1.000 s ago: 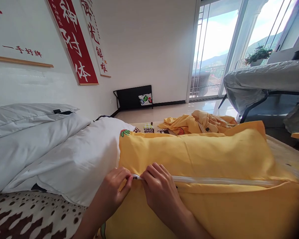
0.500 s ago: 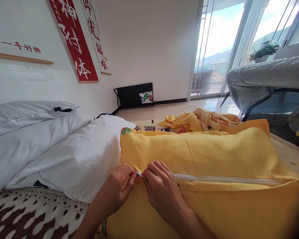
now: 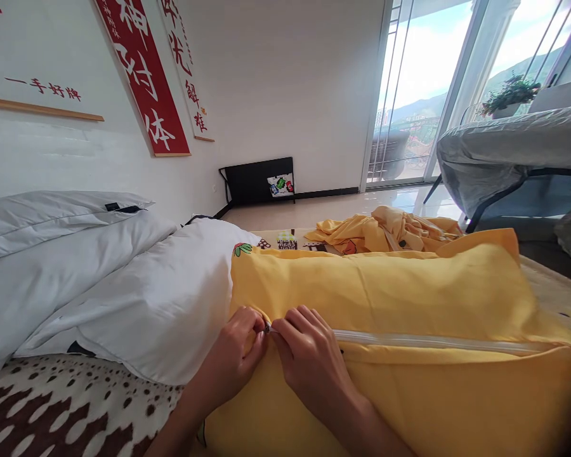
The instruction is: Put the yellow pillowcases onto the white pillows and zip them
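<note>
A yellow pillowcase (image 3: 409, 285), plump and printed with a small green-and-red motif at one corner, lies before me. Its white zipper (image 3: 409, 339) runs lengthwise along the near side. At the zipper's left end, my left hand (image 3: 242, 346) is closed, thumb and fingers pinching the pillowcase fabric. My right hand (image 3: 309, 352) is closed just beside it, gripping the zipper. A small dark zipper slider (image 3: 267, 328) shows between the fingertips of both hands. Which fingers touch the slider I cannot tell.
White pillows (image 3: 171, 304) are heaped at the left on a brown-and-cream patterned blanket (image 3: 76, 406). Crumpled yellow fabric (image 3: 385, 228) lies behind the pillowcase. A plastic-covered table (image 3: 514, 136) stands at the right, near glass doors (image 3: 419, 95). A black folded frame (image 3: 247, 184) leans on the wall.
My left hand has shifted slightly right and up along the zipper, closer to my right hand. The slider now sits a little farther right. My right hand has barely moved.
</note>
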Tool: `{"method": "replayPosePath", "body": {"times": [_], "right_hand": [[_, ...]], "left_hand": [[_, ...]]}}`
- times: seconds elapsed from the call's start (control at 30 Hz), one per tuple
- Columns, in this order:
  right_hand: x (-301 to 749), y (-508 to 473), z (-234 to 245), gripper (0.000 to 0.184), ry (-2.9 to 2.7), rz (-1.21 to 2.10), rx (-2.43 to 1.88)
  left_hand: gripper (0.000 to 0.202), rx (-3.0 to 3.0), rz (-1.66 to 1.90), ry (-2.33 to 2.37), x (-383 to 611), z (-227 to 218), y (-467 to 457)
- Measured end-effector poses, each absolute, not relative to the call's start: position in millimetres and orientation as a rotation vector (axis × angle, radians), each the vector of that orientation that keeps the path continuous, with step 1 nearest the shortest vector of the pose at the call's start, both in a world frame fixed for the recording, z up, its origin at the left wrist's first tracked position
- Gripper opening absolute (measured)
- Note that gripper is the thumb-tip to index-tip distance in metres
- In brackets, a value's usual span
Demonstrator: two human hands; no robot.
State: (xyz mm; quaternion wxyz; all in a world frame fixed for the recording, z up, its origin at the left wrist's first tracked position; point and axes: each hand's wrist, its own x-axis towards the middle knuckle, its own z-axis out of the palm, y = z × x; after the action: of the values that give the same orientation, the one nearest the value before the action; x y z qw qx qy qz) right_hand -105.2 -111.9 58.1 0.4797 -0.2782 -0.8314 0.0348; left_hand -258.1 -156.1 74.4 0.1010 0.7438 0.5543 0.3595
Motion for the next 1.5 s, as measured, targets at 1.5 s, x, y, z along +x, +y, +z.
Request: {"method": "replayPosePath", "body": {"times": [1.5], "right_hand": [[-105,-108,51,0.024,-2.071,0.025,-0.651]], "left_hand": [[0.026,1.96,0.423,2.194,-290,75,-143]]}}
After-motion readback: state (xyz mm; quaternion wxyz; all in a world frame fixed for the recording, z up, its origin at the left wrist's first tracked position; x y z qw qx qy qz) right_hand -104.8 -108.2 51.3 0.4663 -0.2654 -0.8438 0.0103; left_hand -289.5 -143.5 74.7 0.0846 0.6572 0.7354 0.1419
